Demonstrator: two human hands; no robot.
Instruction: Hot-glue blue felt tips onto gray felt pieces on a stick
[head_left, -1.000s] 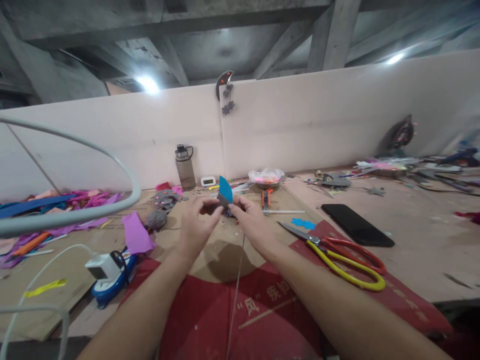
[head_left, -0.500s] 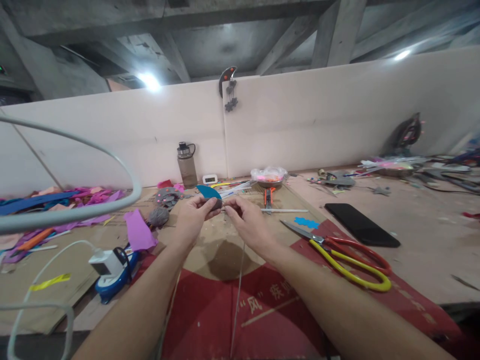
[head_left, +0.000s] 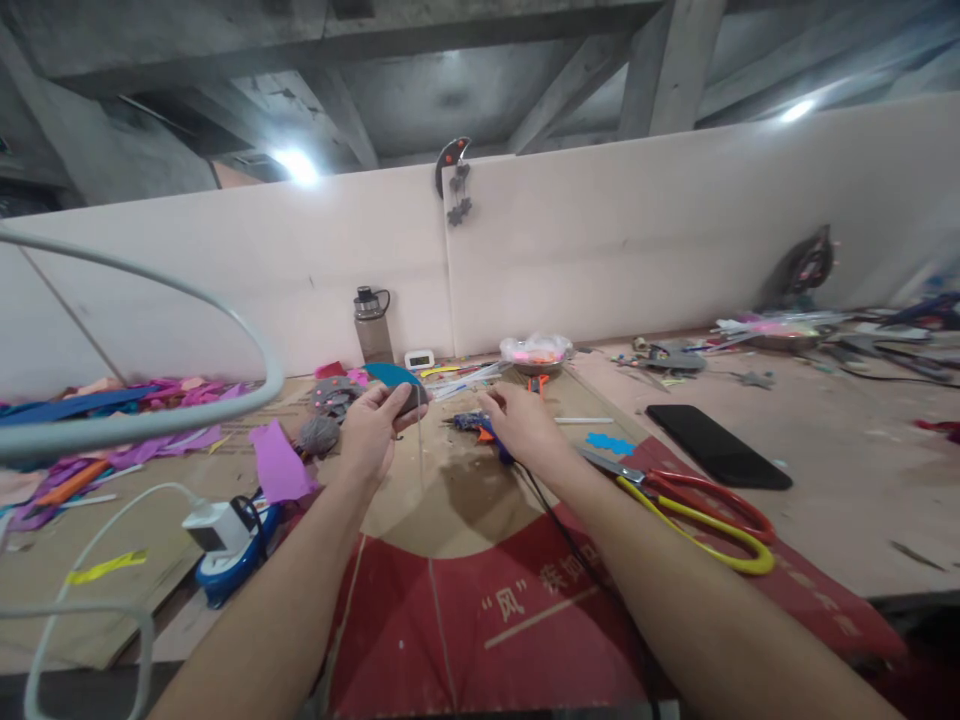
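My left hand (head_left: 373, 425) is raised a little above the cardboard and pinches a small foam piece (head_left: 396, 378), blue on top and grey beneath. My right hand (head_left: 527, 425) is down on the cardboard to its right, fingers curled over the handle of a blue glue gun (head_left: 471, 423). The gun's nozzle points left. Its black cord (head_left: 568, 540) trails toward me under my right forearm.
Yellow and red scissors (head_left: 694, 520) and a black phone (head_left: 716, 445) lie to the right. A water bottle (head_left: 373, 325), an orange utility knife (head_left: 536, 384) and a bagged bowl (head_left: 534, 352) stand farther back. At left are purple foam (head_left: 274, 463), a white charger (head_left: 214, 523) and looping white cable (head_left: 150, 423).
My hands have parted. The right hand let go of the foam piece and dropped onto the glue gun, while the left kept the piece, now turned flat and shifted slightly left.
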